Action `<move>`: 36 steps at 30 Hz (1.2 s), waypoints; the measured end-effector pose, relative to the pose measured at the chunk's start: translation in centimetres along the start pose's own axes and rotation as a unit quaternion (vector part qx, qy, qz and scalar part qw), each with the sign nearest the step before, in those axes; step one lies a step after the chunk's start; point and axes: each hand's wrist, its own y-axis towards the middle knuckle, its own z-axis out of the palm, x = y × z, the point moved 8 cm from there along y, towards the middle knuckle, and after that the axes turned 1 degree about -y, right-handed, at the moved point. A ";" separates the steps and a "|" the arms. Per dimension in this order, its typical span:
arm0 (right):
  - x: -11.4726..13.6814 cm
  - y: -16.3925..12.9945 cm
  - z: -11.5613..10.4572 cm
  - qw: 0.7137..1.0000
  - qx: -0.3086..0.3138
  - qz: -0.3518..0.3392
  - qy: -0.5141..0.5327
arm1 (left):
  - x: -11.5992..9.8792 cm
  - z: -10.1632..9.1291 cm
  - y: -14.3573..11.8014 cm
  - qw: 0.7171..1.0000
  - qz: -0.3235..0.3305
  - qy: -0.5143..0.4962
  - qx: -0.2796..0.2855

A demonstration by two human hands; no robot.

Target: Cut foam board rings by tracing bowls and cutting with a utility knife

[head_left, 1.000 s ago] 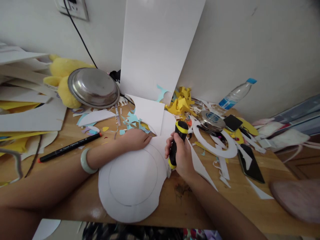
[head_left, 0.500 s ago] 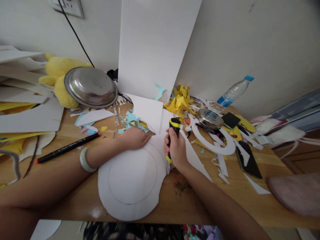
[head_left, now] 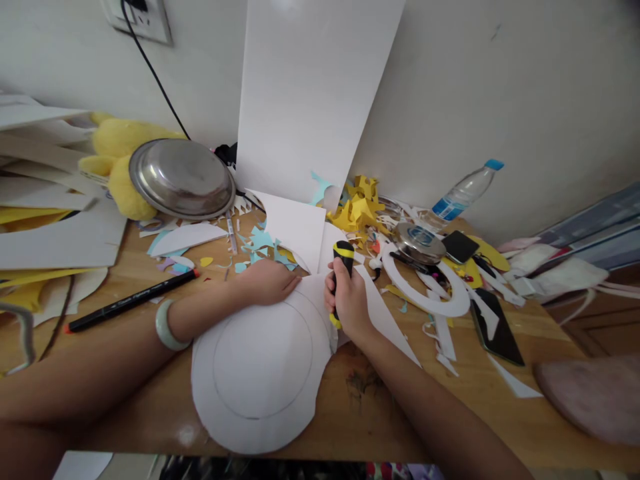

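A white board (head_left: 265, 360) with a drawn circle on it lies on the wooden table; its near edge is cut round. My left hand (head_left: 273, 281) rests flat on the board's far part, fingers lying together over its surface, holding nothing. In my right hand (head_left: 350, 297) is a utility knife (head_left: 344, 257) with a black and yellow handle, gripped upright in a fist. Its lower end meets the board's right side, next to the pencilled outline. The blade tip is hard to make out. Under and beyond the board lie further white pieces (head_left: 295, 227).
Blue scraps (head_left: 260, 243) and yellow scraps (head_left: 360, 207) lie beyond my hands. At left are a black marker (head_left: 133, 300), a metal basin (head_left: 183, 177) and a yellow plush toy (head_left: 120, 137). A white ring (head_left: 450, 303), a phone (head_left: 495, 333) and a bottle (head_left: 467, 190) are at right.
My right hand with the knife has shifted slightly left and nearer to me along the board's edge. My left hand stays on the board. The whole view has tilted a little.
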 end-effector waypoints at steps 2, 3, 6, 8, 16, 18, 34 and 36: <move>-0.1 0.1 0.1 1.000 0.001 0.004 -0.003 | 0.0 0.1 0.0 1.000 0.005 -0.002 -0.001; -0.1 0.2 0.1 1.000 0.001 0.008 -0.003 | 0.0 0.1 0.0 1.000 0.006 -0.003 -0.001; -0.3 0.3 0.1 1.000 0.001 0.018 -0.003 | 0.0 0.1 0.0 1.000 0.007 -0.007 -0.004; -0.4 0.4 0.2 1.000 0.006 0.020 -0.004 | 0.0 0.0 0.0 1.000 0.006 -0.008 -0.006; -0.2 1.2 0.2 1.000 0.001 0.013 0.004 | 0.1 0.1 0.0 1.000 0.005 -0.009 -0.007; 0.2 1.5 0.3 1.000 -0.002 -0.002 0.006 | 0.2 0.1 0.0 1.000 0.001 -0.008 -0.008; 1.1 1.2 1.9 0.997 0.075 -0.035 -0.005 | 0.3 0.3 0.0 1.000 -0.006 -0.019 -0.013; 1.0 1.4 2.1 0.996 0.078 -0.032 -0.015 | 0.4 0.3 0.0 1.000 -0.004 -0.017 -0.016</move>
